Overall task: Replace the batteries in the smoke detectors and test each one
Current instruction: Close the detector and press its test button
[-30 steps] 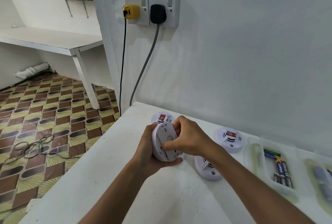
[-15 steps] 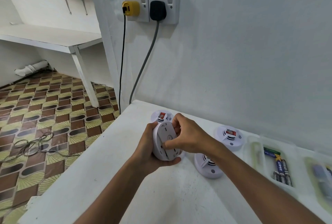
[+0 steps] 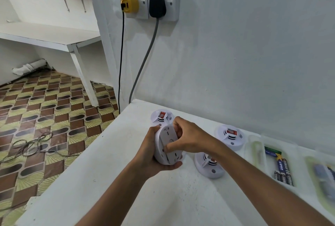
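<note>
Above the white table point(image 3: 101, 180): round white plastic smoke detector point(image 3: 167, 146) gripped by left hand point(image 3: 150, 155), right hand point(image 3: 188, 139) gripping its backplate; three others unopened.

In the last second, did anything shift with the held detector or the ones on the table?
Little changed. The right hand crept its fingertips around the back plate of the held smoke detector; the left hand kept cupping it on edge. Nothing was let go. The three detectors on the table and the batteries in their tray stayed put.
</note>
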### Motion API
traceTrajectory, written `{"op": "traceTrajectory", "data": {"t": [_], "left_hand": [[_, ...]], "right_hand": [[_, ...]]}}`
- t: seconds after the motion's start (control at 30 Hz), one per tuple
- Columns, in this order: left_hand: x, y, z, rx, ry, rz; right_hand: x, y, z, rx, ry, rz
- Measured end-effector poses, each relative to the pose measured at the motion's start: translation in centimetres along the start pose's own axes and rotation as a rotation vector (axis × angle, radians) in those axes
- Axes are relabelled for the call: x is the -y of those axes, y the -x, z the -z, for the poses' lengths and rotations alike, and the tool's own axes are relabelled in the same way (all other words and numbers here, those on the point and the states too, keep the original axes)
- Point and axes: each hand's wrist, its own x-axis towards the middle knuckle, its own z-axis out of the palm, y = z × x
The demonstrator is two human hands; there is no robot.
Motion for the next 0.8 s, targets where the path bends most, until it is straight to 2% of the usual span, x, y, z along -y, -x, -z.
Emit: {"op": "traceTrajectory", "data": {"t": [0.23, 0.33, 0.4, 0.43, 0.53, 0.6, 0.73, 0.8], "left_hand": [[0.0, -0.4, 0.2, 0.032, 0.017, -0.008], [-0.9, -0.5, 0.3, 0.089, 0.059, -0.016], [-1.6, -0.4, 0.4, 0.169, 0.107, -0.033], [-2.0, -0.3, 0.5, 0.215, 0.110, -0.054], [-3.1, -0.1, 0.7, 0.307, 0.027, -0.116], [-3.5, -0.3, 0.9, 0.287, -0.029, -0.137], [-4.0, -0.5, 1.2, 0.277, -0.055, -0.144], [-4.2, -0.2, 1.2, 0.280, -0.051, -0.144]], "right_hand": [[-0.2, 0.0, 0.1, -0.025, -0.021, 0.014], [0.1, 0.3, 0.1, -0.123, -0.080, 0.046], [0.0, 0.3, 0.3, -0.209, -0.202, 0.043], [-0.2, 0.4, 0.5, -0.192, -0.325, 0.014], [-1.4, 0.6, 0.6, 0.058, -0.754, -0.031], [-1.9, 0.9, -0.3, 0.161, -0.883, 0.007], [-2.1, 0.7, -1.7, 0.119, -0.996, -0.006], [-2.0, 0.5, -2.1, 0.153, -1.107, -0.035]]}}
